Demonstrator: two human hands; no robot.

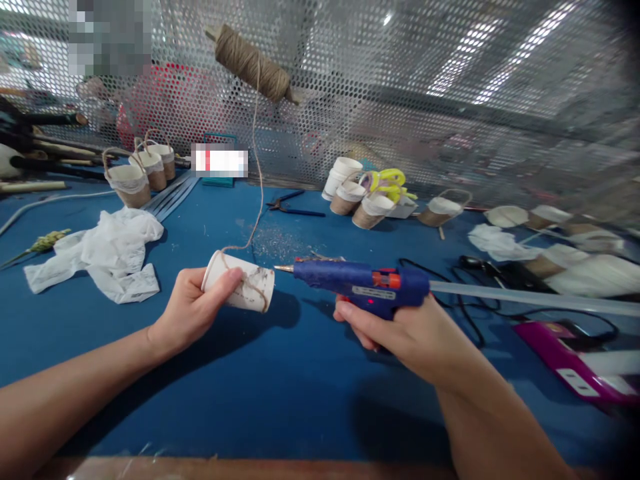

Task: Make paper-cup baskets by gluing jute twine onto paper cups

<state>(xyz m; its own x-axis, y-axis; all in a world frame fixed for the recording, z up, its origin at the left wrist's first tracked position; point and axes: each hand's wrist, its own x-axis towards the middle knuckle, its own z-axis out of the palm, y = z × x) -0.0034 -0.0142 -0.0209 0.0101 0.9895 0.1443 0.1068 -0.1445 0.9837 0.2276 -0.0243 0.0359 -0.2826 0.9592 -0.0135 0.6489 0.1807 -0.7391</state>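
Note:
My left hand (193,307) is closed around a white paper cup (243,283) that lies on its side in the air, its base facing right. Brown twine (259,167) runs from a spool (253,63) on the mesh panel down to the cup and lies along its wall. My thumb presses near the twine. In my right hand (383,323) is a blue hot glue gun (360,283), with a clear glue stick (530,297) sticking out of its back. The nozzle points left, close to the cup's base end, with a small gap visible.
Twine-wrapped cups with handles (129,185) stand at the back left; more (373,210) stand at back centre and right. White lace cloth (107,250) lies left. Pliers (295,203) rest behind the cup. A purple power strip (575,373) and black cord (465,300) are at right.

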